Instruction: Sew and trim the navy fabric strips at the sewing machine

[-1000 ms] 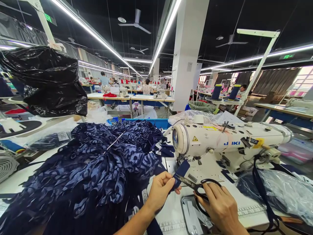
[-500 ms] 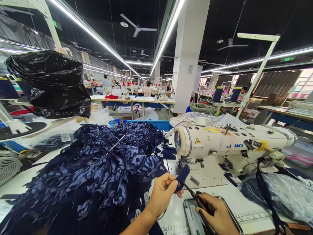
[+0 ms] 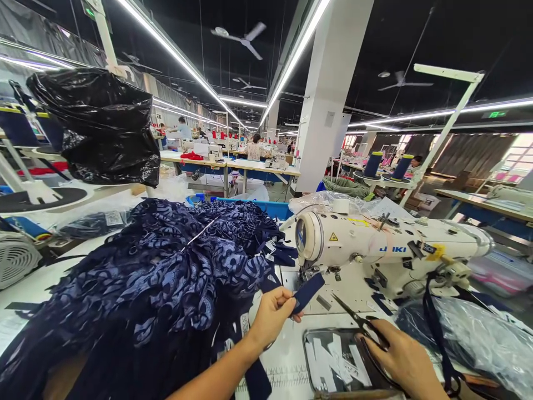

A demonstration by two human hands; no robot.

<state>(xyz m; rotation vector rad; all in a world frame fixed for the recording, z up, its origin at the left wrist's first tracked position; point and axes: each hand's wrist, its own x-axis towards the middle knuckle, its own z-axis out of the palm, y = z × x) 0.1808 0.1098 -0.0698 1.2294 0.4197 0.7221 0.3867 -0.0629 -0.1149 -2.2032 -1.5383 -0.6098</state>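
Between the thumb and fingers of my left hand (image 3: 272, 314) is a short navy fabric strip (image 3: 308, 294), its free end pointing up and right toward the sewing machine. My right hand (image 3: 402, 355) is wrapped round the handles of black scissors (image 3: 353, 315). The scissor blades point up and left, apart from the strip. Under the scissors sits a metal tray (image 3: 307, 355) with several white labels (image 3: 333, 361) in it. Left of my left hand spreads a large heap of navy patterned lace garments (image 3: 195, 266).
A white sewing machine (image 3: 375, 241) stands just beyond my hands. Plastic-wrapped dark fabric (image 3: 470, 333) lies at the right. A black plastic bag (image 3: 100, 122) hangs at the left. Behind the heap is a blue bin (image 3: 270, 209). Several people work at far tables.
The scissors have moved away from the navy strip, to the right, with my right hand. More of the tray and its labels shows. The view has shifted slightly.
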